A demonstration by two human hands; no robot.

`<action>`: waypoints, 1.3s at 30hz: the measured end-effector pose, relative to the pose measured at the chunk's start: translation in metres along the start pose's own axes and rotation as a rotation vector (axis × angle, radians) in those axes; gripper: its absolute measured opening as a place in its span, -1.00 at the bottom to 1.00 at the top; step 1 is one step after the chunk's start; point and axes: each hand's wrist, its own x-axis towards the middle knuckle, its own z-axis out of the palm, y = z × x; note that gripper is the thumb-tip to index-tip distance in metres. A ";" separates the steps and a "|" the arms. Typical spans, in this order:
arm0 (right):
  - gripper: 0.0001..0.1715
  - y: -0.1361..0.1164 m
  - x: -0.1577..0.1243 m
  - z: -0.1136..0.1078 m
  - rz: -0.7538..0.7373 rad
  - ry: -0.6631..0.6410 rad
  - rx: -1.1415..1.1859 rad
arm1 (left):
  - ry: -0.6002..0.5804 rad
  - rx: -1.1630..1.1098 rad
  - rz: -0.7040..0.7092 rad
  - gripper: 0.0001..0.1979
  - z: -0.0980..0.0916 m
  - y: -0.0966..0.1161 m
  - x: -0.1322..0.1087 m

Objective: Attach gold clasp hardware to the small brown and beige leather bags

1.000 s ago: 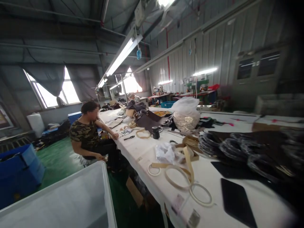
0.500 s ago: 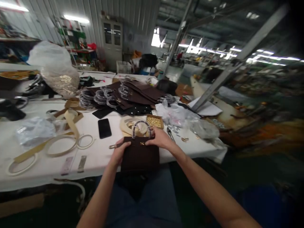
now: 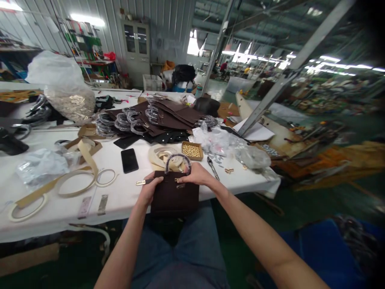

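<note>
a long white worktop runs across the scene, with a heap of dark brown panels and plastic-wrapped loops towards its far side. at its near edge, just above the person's lap, is a small dark brown bag; whether the worktop bears its weight is hard to tell. the left hand presses its thumb over the bag's upper left corner, fingers mostly hidden; the right hand pinches the upper right, thumb in front, the rest of that grip behind the handle. a black phone lies beyond, to the left, and a box of gold studs to the right. smallest are a strap with a gold plate, jutting left from the left hand, and a gold fitting under the right thumb's tip. the bag looks light and fairly stiff, holding its shape, not fragile, though its gold parts could be slick; the top corners and the handle's base seem the surest holds. compared with half a second ago, both hands hold nearly the same places, but the right thumb now covers more of the fitting, and the view is sharper and slightly shifted. one second ago, neither hand nor this bag was in view.
</note>
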 end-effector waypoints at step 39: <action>-0.81 -0.056 -0.138 0.029 -0.527 0.197 -0.265 | -0.479 1.206 0.666 -0.76 0.027 0.054 -0.090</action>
